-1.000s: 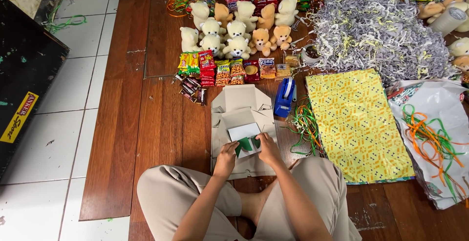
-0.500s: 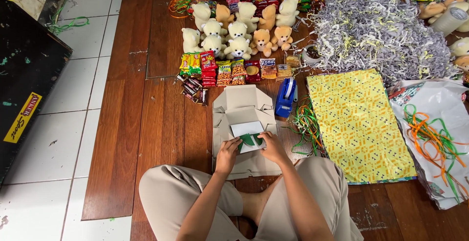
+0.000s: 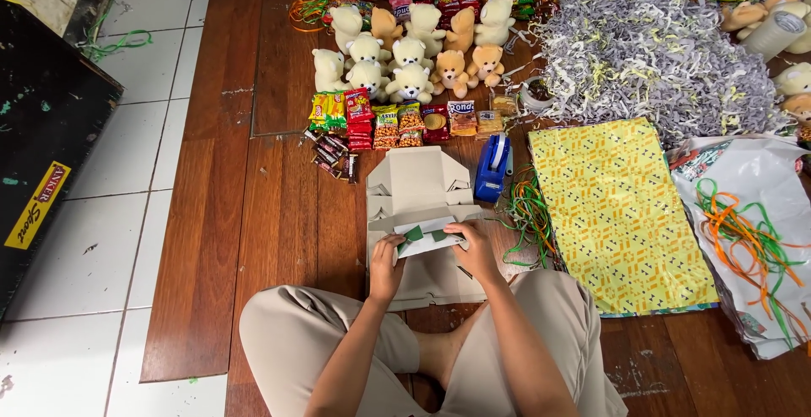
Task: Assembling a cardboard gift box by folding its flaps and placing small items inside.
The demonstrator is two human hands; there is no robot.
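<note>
Head view: left hand (image 3: 386, 267) and right hand (image 3: 475, 250) each pinch an end of the small white card with green corners (image 3: 428, 239), its long axis running left-right, over the flat grey cardboard box blank (image 3: 418, 182).

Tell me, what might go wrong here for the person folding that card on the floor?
The small white and green card is held only at its ends by the left hand and right hand, so it could crease crookedly. The grey flat box beneath could shift under pressure. Loose ribbon strands beside the right hand might snag.
</note>
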